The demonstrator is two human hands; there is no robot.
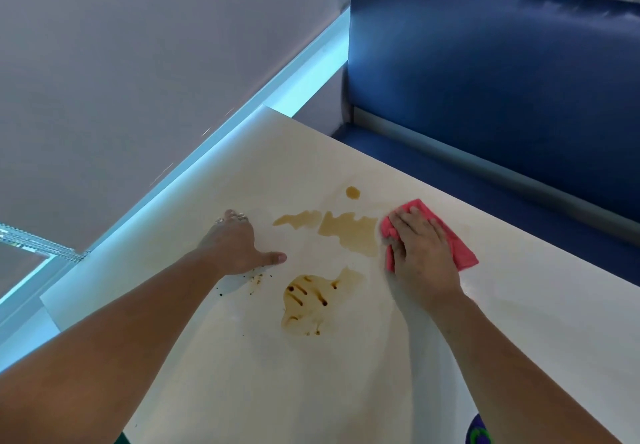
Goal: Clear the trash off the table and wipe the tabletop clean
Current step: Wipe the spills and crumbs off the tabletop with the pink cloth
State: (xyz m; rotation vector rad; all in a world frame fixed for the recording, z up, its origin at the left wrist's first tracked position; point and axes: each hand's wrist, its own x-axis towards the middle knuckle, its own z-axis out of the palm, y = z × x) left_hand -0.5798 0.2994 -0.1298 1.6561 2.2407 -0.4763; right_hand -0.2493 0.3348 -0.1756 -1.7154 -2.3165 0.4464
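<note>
- Right hand [420, 253] is lying flat on a pink cloth [463, 254], fingers extended and pressing down rather than gripping; the palm is covering most of the cloth, probably to spread pressure over a wide wiping face.
- Pink cloth is sitting on the table [346, 391], its left edge just touching the right margin of the largest brown spill [349, 232]. Judgement: a stroke across the spill is starting from its outer side, so the liquid is being taken inward and not pushed off the table edge.
- Left hand [237, 244] is resting on the table well apart from the cloth, fingers spread, thumb out, holding nothing; rings are showing on the fingers. It is likely bracing the body for the reach.
- Other residue is waiting: a lower puddle [311, 301] with dark streaks, a small drop [352, 193] farther off, and dark crumbs [256, 279] just beside the left wrist.
- No loose trash is showing on the table; wiping appears barely begun.
- Blue padded bench [485, 63] is standing beyond the far table edge.
- No brand, label or legible writing is showing anywhere; a purple-green patch [479, 433] at the bottom edge is too cropped to identify.
</note>
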